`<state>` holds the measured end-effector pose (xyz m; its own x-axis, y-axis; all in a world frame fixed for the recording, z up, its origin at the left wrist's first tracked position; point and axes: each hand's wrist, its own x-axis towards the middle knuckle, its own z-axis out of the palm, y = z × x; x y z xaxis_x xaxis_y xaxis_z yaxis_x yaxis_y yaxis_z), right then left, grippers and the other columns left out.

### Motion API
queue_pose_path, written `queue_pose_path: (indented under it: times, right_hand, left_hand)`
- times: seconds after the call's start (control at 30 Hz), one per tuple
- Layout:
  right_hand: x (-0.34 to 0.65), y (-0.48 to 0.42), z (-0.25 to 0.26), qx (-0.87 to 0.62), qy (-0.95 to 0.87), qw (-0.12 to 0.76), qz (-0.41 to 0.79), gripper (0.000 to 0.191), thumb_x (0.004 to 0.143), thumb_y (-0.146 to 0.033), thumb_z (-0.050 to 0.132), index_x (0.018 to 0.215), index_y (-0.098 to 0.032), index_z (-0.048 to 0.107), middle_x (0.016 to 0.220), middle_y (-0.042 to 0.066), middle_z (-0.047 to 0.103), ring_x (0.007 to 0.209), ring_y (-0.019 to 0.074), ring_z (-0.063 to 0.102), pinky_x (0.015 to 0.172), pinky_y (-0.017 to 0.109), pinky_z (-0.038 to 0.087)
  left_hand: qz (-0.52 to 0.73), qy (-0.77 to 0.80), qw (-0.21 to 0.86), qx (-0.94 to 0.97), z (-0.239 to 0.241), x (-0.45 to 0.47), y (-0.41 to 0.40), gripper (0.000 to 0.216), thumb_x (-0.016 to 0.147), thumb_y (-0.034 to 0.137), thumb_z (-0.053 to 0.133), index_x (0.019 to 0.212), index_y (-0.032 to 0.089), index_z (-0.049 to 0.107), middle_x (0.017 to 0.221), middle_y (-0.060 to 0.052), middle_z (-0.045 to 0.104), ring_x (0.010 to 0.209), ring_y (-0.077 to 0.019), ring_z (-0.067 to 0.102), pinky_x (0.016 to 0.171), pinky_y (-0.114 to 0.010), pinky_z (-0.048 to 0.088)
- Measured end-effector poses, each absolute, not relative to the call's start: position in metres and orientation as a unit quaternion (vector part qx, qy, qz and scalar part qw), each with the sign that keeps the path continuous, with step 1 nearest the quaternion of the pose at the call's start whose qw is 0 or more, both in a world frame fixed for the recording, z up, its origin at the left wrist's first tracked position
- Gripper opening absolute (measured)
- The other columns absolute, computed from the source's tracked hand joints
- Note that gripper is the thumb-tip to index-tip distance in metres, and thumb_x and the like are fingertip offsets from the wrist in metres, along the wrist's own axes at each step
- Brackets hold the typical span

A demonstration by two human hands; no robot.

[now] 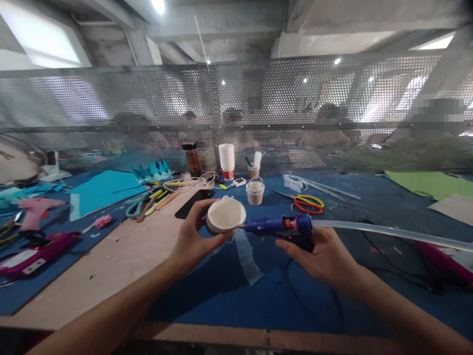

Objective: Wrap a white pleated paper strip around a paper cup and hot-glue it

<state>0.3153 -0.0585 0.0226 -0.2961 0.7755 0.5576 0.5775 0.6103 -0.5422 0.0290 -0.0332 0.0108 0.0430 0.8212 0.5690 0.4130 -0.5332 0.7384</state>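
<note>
Glue gun [263,226] and scissors [309,203] mark a craft workshop.

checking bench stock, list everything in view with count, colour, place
round paper-like cup: one, off-white, centre
plastic glue gun: one, blue, centre
glue stick: one, clear, in gun
ribbed strip: one, whitish, below cup
small handled cup: one, white-tan, beyond gun
metal scissors: one, red-yellow handles, right
paper-cup stack: one, white-red, rear middle
lidded jar: one, brown, rear
flat phone: one, black, centre left
large flat sheets: three, turquoise, green, beige, both sides
gun-shaped tool: one, pink, far left
boxy device: two, magenta, both edges
perforated screen: one, grey, rear
people: several, blurred, behind screen
small tools and scraps: uncounted, mixed, mostly left
table: one, blue and tan, underneath
left grip: one, bare, holding cup
right grip: one, bare, holding gun
</note>
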Motion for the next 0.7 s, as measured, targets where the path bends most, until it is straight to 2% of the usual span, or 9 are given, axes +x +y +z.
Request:
queue_pose_path:
  times: [0.3, 0.53, 0.7]
  right_hand:
    - [0.315, -0.058, 0.016, -0.424, -0.796, 0.400, 0.164, 0.029, 0.092, -0.045, 0.067, 0.092, -0.018, 0.077, 0.072, 0.003, 0.074, 0.060, 0.0167, 0.062, 0.056, 0.027, 0.052]
    - [0.317, -0.059, 0.026, -0.406, -0.792, 0.435, 0.137, 0.026, 0.090, -0.043, 0.068, 0.090, -0.018, 0.078, 0.061, 0.000, 0.065, 0.054, 0.0143, 0.053, 0.049, 0.025, 0.046]
    - [0.316, -0.058, 0.021, -0.413, -0.796, 0.411, 0.164, 0.029, 0.091, -0.044, 0.067, 0.088, -0.017, 0.077, 0.063, 0.000, 0.065, 0.054, 0.0136, 0.052, 0.049, 0.025, 0.044]
  left_hand:
    - [0.541, 0.430, 0.188, 0.698, 0.011, 0.029, -0.033, 0.065, 0.069, 0.034, 0.088, 0.124, 0.025, 0.056, 0.128, -0.008, 0.063, 0.122, -0.0276, 0.062, 0.101, -0.039, 0.054]
    - [0.543, 0.435, 0.180, 0.696, 0.012, 0.029, -0.033, 0.065, 0.068, 0.035, 0.088, 0.123, 0.025, 0.057, 0.126, -0.008, 0.064, 0.120, -0.0278, 0.063, 0.100, -0.039, 0.055]
    - [0.539, 0.435, 0.203, 0.693, 0.014, 0.030, -0.033, 0.064, 0.068, 0.035, 0.088, 0.122, 0.024, 0.056, 0.124, -0.008, 0.065, 0.118, -0.0267, 0.064, 0.098, -0.038, 0.055]
